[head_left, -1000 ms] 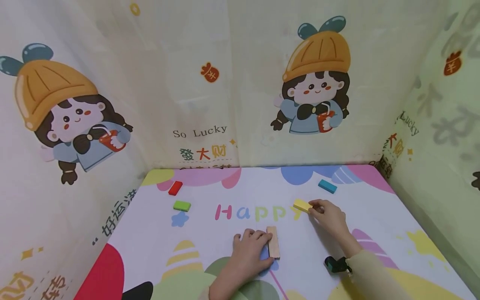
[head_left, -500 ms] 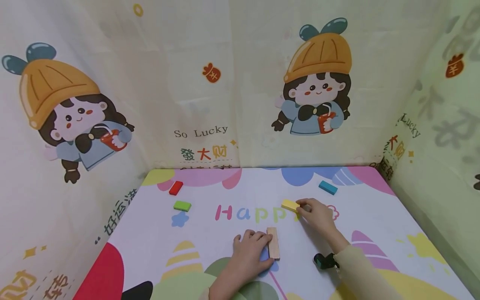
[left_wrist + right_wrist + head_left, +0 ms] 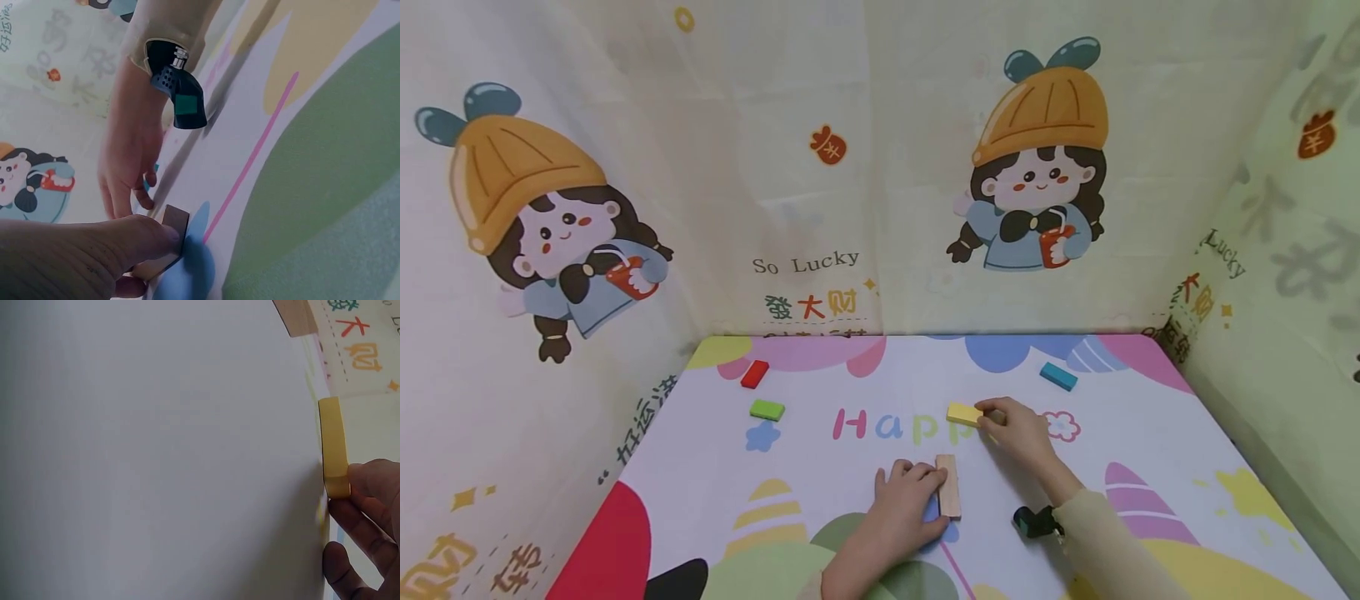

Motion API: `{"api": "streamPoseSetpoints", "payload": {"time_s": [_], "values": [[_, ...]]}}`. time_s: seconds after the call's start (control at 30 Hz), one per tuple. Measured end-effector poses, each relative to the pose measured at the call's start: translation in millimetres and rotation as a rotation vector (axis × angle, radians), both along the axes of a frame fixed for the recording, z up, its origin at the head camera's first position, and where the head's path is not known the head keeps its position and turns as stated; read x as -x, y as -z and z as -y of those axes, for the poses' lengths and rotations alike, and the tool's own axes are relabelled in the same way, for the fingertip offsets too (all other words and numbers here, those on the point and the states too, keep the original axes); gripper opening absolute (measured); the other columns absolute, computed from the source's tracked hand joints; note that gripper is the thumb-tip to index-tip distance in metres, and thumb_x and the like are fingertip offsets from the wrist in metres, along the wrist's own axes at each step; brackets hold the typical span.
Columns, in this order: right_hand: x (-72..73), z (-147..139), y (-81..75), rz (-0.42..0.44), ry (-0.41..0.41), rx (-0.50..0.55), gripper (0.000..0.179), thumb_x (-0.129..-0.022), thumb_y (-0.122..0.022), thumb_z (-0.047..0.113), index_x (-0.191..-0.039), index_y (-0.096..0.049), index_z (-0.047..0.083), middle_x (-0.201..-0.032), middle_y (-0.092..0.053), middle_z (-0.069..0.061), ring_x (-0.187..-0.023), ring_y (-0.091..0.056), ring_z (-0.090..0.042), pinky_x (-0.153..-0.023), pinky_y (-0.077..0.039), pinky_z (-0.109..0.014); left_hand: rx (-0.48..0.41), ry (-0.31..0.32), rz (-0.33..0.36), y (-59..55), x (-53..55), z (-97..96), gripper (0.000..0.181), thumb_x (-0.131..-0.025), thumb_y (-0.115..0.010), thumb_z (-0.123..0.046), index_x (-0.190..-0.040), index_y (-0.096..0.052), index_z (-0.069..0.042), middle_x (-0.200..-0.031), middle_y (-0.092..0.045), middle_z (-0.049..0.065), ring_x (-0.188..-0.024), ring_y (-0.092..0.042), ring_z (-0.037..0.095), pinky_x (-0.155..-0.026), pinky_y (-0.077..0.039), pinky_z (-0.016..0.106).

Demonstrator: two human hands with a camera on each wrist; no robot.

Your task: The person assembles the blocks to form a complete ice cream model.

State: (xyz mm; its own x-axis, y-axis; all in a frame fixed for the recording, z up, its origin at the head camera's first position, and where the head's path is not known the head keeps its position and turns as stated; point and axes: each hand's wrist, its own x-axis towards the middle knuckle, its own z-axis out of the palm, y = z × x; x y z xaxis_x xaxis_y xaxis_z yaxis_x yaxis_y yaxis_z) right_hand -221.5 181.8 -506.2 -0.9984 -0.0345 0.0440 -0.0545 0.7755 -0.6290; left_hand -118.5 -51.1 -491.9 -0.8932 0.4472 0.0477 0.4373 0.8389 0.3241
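Note:
My right hand (image 3: 1017, 433) pinches a yellow wooden block (image 3: 962, 414) by its right end, above the printed "Happy" letters. In the right wrist view, thumb and fingers hold one end of the yellow block (image 3: 334, 444), and the rest of it sticks out. Nearer the front, my left hand (image 3: 904, 504) holds a plain wooden block (image 3: 949, 487) that lies lengthwise away from me, thumb at its near end and a fingertip by its far end. The left wrist view has the thumb against the end of the plain block (image 3: 175, 228); the other fingers are mostly hidden.
A blue block (image 3: 1058, 376) lies at the back right. At the back left are a red block (image 3: 755, 374) and a green block (image 3: 767, 409). A black wrist camera (image 3: 1034, 522) juts from the right sleeve. Printed cloth walls (image 3: 910, 192) stand round the table (image 3: 850, 379).
My right hand has moved left with the yellow block, from the "y" to over the second "p". The left hand and the plain block stay in place.

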Motion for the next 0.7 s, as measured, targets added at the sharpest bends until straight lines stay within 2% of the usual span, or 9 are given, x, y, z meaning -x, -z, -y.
{"api": "streamPoseSetpoints", "payload": {"time_s": [0.27, 0.43, 0.53, 0.7], "values": [[-2.4, 7.5, 2.8, 0.006, -0.028, 0.013, 0.030, -0.097, -0.071, 0.022, -0.126, -0.073, 0.015, -0.131, -0.070, -0.013, -0.121, -0.064, -0.037, -0.102, -0.047, -0.059, -0.002, -0.010, 0.034, 2.5, 0.5, -1.4, 0.058, -0.087, -0.080, -0.042, -0.140, -0.065, -0.023, -0.133, -0.066, -0.004, -0.121, -0.051, 0.028, -0.099, -0.040, 0.076], [-6.2, 11.4, 5.7, -0.015, -0.057, 0.005, 0.028, -0.096, -0.073, 0.023, -0.123, -0.074, 0.017, -0.128, -0.072, -0.011, -0.123, -0.063, -0.038, -0.103, -0.036, -0.063, -0.005, -0.014, 0.067, 2.6, -0.2, -2.0, 0.059, -0.088, -0.080, -0.042, -0.142, -0.064, -0.023, -0.135, -0.065, -0.004, -0.122, -0.049, 0.028, -0.101, -0.039, 0.076], [-7.5, 13.8, 6.2, -0.028, -0.076, 0.000, 0.027, -0.095, -0.073, 0.022, -0.121, -0.075, 0.018, -0.126, -0.073, -0.009, -0.120, -0.065, -0.036, -0.097, -0.033, -0.062, -0.005, -0.017, 0.082, 1.2, 0.4, -1.7, 0.060, -0.087, -0.080, -0.041, -0.142, -0.064, -0.024, -0.135, -0.064, -0.004, -0.124, -0.049, 0.028, -0.101, -0.038, 0.076], [-8.8, 17.7, 6.1, -0.034, -0.093, 0.004, 0.026, -0.093, -0.076, 0.021, -0.119, -0.076, 0.021, -0.121, -0.075, -0.004, -0.100, -0.066, -0.025, -0.091, -0.033, -0.055, -0.016, -0.016, 0.098, -1.6, 2.0, -0.8, 0.060, -0.086, -0.080, -0.039, -0.142, -0.064, -0.024, -0.137, -0.064, -0.004, -0.124, -0.049, 0.028, -0.101, -0.038, 0.077]]}}
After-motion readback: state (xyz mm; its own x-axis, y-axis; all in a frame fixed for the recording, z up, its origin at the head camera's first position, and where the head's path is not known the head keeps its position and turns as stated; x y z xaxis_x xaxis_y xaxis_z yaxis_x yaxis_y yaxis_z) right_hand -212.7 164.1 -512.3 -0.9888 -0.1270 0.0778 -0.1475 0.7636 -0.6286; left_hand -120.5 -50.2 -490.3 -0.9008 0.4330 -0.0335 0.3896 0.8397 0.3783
